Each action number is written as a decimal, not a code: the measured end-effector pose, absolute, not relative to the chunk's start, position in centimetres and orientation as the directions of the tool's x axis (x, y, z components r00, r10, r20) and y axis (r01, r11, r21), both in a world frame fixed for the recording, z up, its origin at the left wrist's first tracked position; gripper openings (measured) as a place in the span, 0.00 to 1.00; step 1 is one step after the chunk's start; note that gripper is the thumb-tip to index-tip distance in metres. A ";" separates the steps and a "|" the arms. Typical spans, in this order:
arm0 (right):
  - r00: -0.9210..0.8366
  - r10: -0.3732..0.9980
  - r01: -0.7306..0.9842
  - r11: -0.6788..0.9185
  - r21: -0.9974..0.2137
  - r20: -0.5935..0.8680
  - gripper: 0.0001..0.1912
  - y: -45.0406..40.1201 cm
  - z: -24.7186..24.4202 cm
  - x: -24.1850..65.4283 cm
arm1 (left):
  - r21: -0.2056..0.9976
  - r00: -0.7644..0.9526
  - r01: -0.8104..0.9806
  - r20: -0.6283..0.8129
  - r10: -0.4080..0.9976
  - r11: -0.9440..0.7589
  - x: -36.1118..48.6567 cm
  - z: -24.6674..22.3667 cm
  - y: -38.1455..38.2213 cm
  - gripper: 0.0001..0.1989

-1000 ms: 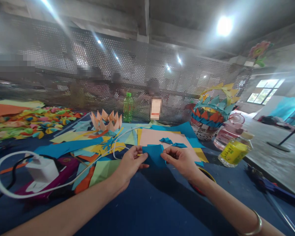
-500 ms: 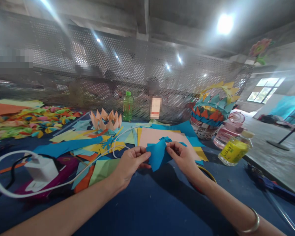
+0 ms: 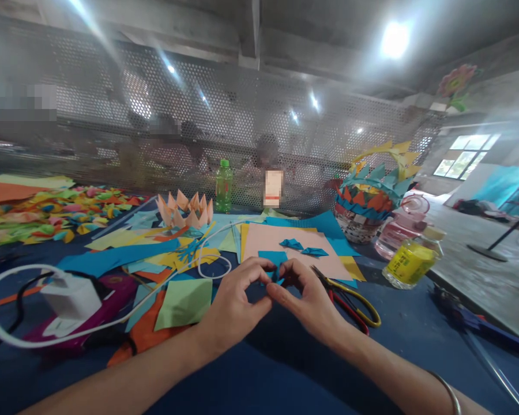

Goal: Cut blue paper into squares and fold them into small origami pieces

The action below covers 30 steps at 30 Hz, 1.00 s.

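Between my two hands is a blue sheet of paper [image 3: 271, 257], pinched and partly folded; the fingers cover much of it. My left hand [image 3: 244, 297] grips its left side with thumb and fingertips. On the other side, my right hand [image 3: 308, 297] pinches the paper, its thumb close to the left thumb. Just beyond, two small folded blue paper pieces [image 3: 315, 252] lie on a pale pink sheet [image 3: 263, 235]. Scissors [image 3: 354, 302] with red and yellow handles rest beside my right hand.
On the left are a white charger [image 3: 71, 300] with its cable, green paper [image 3: 184, 302] and a heap of folded colored pieces [image 3: 69, 213]. A peach paper ring [image 3: 185, 210] and a green bottle [image 3: 224, 187] stand behind. At right are a paper basket [image 3: 363, 202] and a yellow-labeled bottle [image 3: 410, 262].
My hands have come together and lower, folding the blue paper that was held wider between them. The scissors and the two small blue pieces now show more fully.
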State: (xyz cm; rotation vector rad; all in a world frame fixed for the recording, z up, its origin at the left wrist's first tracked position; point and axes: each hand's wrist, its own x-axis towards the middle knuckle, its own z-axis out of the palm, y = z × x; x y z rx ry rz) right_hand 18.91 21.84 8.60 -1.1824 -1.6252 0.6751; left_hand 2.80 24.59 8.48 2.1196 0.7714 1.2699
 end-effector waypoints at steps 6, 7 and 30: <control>-0.064 0.908 0.274 0.414 -0.868 0.413 0.07 22.2 8.0 19.3 | 0.763 0.403 0.130 0.542 0.737 -0.633 2.8 8.3 24.8 0.07; -0.066 0.906 0.269 0.419 -0.867 0.418 0.07 22.3 8.0 19.4 | 0.792 0.411 0.099 0.518 0.750 -0.602 2.8 8.2 24.9 0.06; -0.055 0.920 0.281 0.387 -0.878 0.387 0.08 22.9 7.7 20.2 | 0.948 0.437 -0.128 0.318 0.841 -0.292 3.1 7.4 25.6 0.13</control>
